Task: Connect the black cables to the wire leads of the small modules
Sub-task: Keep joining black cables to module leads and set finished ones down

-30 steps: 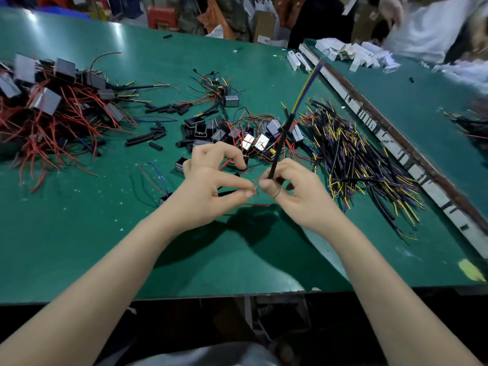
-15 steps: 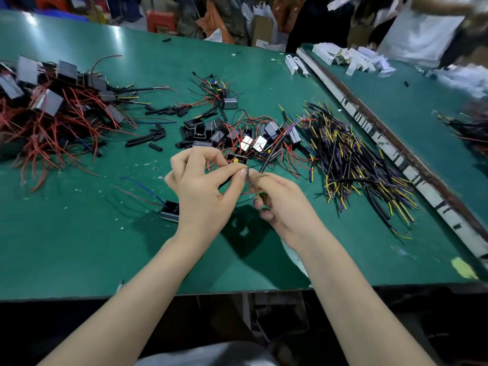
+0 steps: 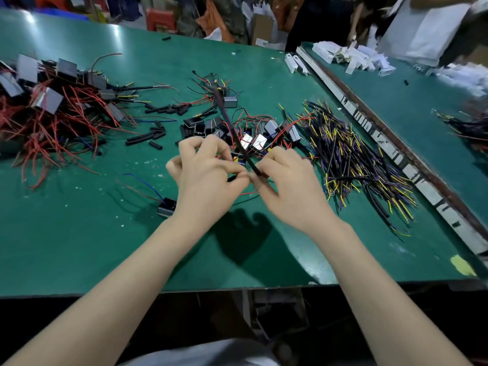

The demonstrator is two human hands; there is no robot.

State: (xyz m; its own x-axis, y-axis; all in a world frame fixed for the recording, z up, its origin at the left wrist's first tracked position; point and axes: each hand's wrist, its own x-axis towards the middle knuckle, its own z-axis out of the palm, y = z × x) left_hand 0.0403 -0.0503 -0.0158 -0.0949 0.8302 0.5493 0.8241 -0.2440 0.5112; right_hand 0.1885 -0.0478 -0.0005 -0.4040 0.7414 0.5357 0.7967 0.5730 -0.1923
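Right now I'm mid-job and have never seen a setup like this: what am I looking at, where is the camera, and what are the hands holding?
There is no machine here: a person works with two bare hands, filmed by one camera worn on the head, looking forward and down.

The left hand and right hand meet over a green work table. The right hand pinches a long black sheathed cable that slants up and away to the left. The left hand pinches something small where the fingertips meet; it is blurred.

On the table lie a heap of black cables with yellow and purple ends at right, red-wired grey box modules at left, and one small module by the left wrist.
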